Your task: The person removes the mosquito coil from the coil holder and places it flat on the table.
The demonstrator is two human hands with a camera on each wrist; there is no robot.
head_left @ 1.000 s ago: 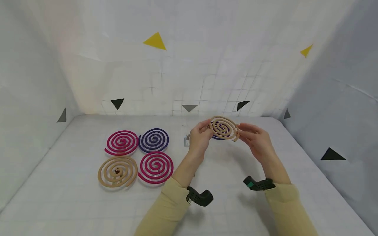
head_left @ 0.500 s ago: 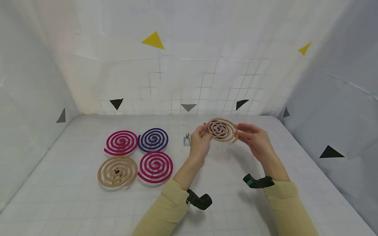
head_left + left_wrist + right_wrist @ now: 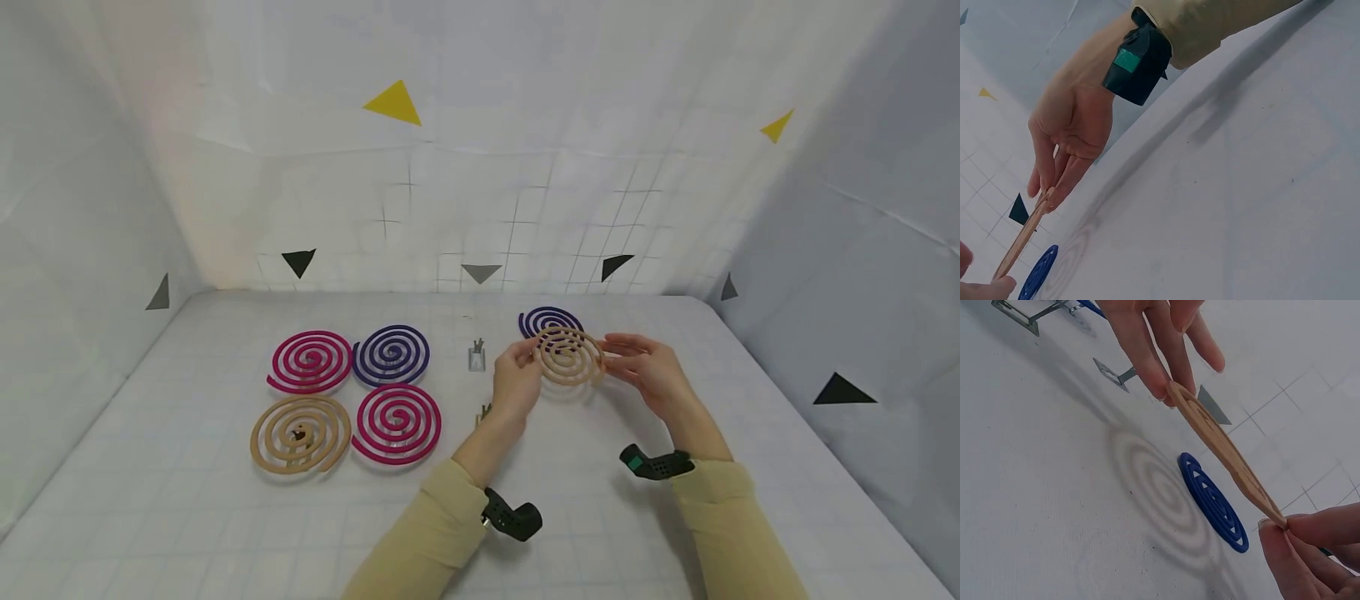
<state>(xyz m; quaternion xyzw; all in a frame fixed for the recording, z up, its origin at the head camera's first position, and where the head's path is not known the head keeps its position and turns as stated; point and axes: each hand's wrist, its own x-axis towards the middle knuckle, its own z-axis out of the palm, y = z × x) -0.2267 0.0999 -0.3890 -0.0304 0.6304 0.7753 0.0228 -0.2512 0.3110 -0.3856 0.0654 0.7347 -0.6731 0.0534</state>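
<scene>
Pinching the near-left rim of the tan coil [image 3: 567, 357], left hand [image 3: 517, 385], coil held level above the table [image 3: 187, 500] between both hands, just before the purple coil [image 3: 550, 319], right hand [image 3: 647, 371] pinching the right rim.
</scene>
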